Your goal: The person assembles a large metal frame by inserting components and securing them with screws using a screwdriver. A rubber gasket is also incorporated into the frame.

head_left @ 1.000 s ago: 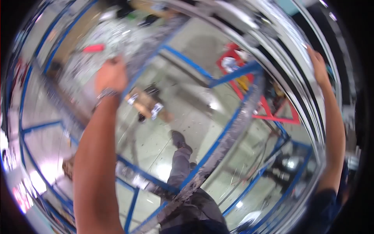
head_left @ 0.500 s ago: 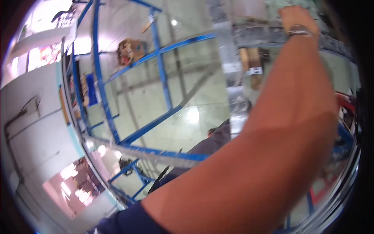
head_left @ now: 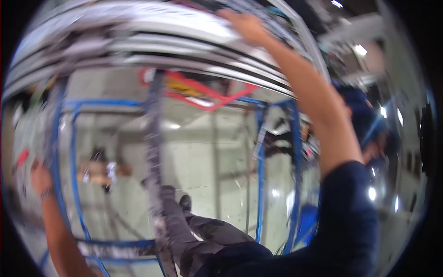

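Observation:
Long silvery metal profiles (head_left: 184, 39) lie side by side across the top of the view. My right hand (head_left: 244, 25) is on the upper side of these profiles, its fingers smeared by motion. At the far left my left hand (head_left: 40, 177), with a band at the wrist, is beside a blue frame post (head_left: 56, 138). A small red thing (head_left: 22, 157) shows just above that hand, too blurred to name. Whether the left fingers hold anything cannot be made out.
A grey-coated bar (head_left: 154, 138) runs down the middle, among blue frame bars (head_left: 260, 184). Below the profiles is a red frame (head_left: 207, 105). Cardboard-coloured pieces (head_left: 99, 173) lie low at left. A blurred dark-blue shape (head_left: 362, 113), seemingly another person, is at right.
The view has swung round to the stack of profiles. My left arm, which stretched across to the upper right, is now at the left edge. My right arm has come into view.

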The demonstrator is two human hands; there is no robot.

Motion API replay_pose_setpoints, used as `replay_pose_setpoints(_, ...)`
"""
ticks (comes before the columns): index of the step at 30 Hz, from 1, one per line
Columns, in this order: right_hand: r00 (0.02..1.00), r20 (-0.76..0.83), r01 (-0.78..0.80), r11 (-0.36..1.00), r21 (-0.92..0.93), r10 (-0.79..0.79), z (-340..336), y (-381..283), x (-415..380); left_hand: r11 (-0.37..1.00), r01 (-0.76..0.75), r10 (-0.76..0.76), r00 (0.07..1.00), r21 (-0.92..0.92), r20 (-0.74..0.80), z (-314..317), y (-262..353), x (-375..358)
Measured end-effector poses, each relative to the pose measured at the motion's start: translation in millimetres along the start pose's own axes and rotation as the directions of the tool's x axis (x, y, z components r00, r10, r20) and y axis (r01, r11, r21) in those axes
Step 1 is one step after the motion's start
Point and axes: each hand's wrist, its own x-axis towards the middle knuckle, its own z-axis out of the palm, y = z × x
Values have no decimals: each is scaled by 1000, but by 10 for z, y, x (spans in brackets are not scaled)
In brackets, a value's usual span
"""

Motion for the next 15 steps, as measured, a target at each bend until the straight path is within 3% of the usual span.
replay_pose_setpoints(1, 966, -131, -224, 974, 17, 224, 100, -8, -153, 1000, 2, -2, 1000, -30, 4, 230, -289, 68)
replay_pose_setpoints(2, 965, -131, -212, 970, 116, 226, 81, -123, -163, 931, 299, -264, 947, -208, 181, -290, 194, 25)
replay_pose_setpoints(3, 965, -130, -198, 957, 213, 228, 51, -253, -184, 920, 286, -229, 947, -267, 225, 197, -295, 212)
replay_pose_setpoints(4, 963, -89, -232, 952, 200, 253, 81, -199, -144, 1000, -13, 14, 999, -25, 42, 499, -558, 246)
replay_pose_setpoints(5, 963, -69, -242, 952, 189, 259, 80, -216, -140, 981, 63, -50, 996, -185, 78, 669, -741, 353)
replay_pose_setpoints(6, 963, -53, -252, 952, 173, 264, 92, -217, -107, 984, -113, 99, 990, 141, 105, 674, -786, 414)
replay_pose_setpoints(9, 939, -98, -287, 908, 305, 330, -42, -145, -312, 988, 23, -27, 999, 150, 22, 700, -793, 653)
replay_pose_setpoints(11, 930, -131, -287, 900, 327, 344, -57, -132, -333, 992, -31, 37, 998, 119, -54, 632, -80, 923)
replay_pose_setpoints(12, 929, -116, -288, 884, 368, 351, -112, -134, -388, 995, -77, 82, 993, 61, -86, 481, 620, 981)
replay_pose_setpoints(15, 924, -104, -308, 875, 375, 369, -156, -113, -422, 957, -265, 252, 961, -118, -117, -822, 3681, 645)
